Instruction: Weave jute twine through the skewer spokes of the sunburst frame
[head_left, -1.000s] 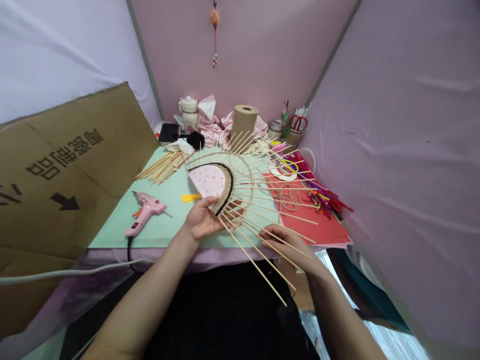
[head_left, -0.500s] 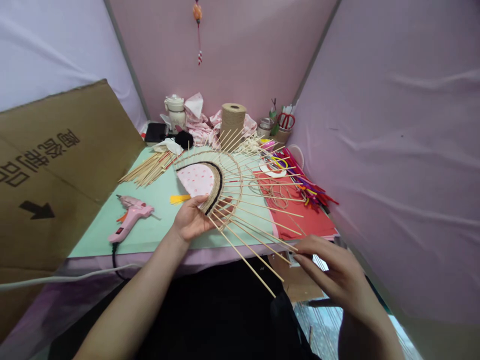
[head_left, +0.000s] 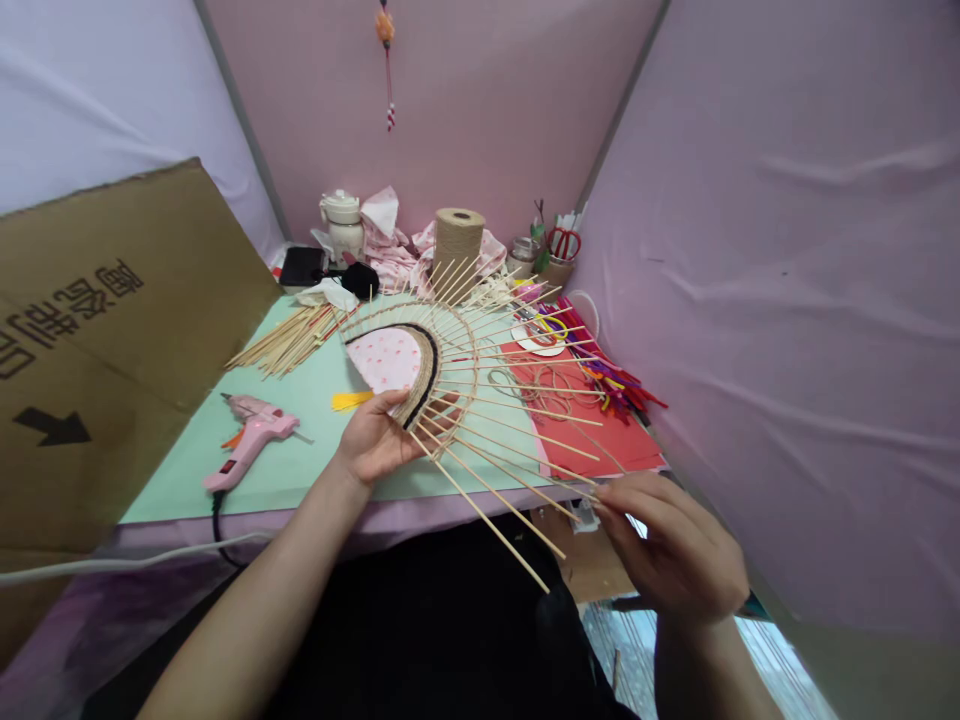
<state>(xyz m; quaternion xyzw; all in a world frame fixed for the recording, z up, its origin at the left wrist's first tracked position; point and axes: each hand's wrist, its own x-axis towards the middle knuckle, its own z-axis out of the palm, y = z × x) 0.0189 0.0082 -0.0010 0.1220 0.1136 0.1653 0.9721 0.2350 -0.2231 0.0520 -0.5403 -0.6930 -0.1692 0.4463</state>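
Desk (head_left: 292, 480), pale green top, lilac cloth at the front edge, set between fabric walls.
Nearest: black-clothed lap (head_left: 450, 620).
Hands, two, apart. Right hand (head_left: 671, 540), out past the desk's front edge, thumb and fingers pinched together on what looks like a thin strand of twine, beside a stick's tip. Left hand (head_left: 375, 447), clamped on the lower part of a fan-shaped frame (head_left: 386, 360), thumb on top, fingers behind.
Frame, one, held over the desk's front: pink dotted centre, tan and black bands, pale sticks radiating outward, a twine ring partway along them.
Left: pink glue gun (head_left: 262, 428), on its side; printed cardboard (head_left: 127, 240), upright. Yellow tassel (head_left: 349, 401), by the left thumb.
Right: red sheets (head_left: 622, 452), loose twine on top; fuzzy stems (head_left: 628, 388), mixed colours.
Farther: stick bundle (head_left: 289, 338); black phone-like slab (head_left: 302, 267); white-lidded bottle (head_left: 345, 228); twine spool (head_left: 459, 242), upright; red-handled scissors (head_left: 564, 242), in a holder.
Farthest: hanging ornament (head_left: 385, 27), before the pink wall (head_left: 480, 120).
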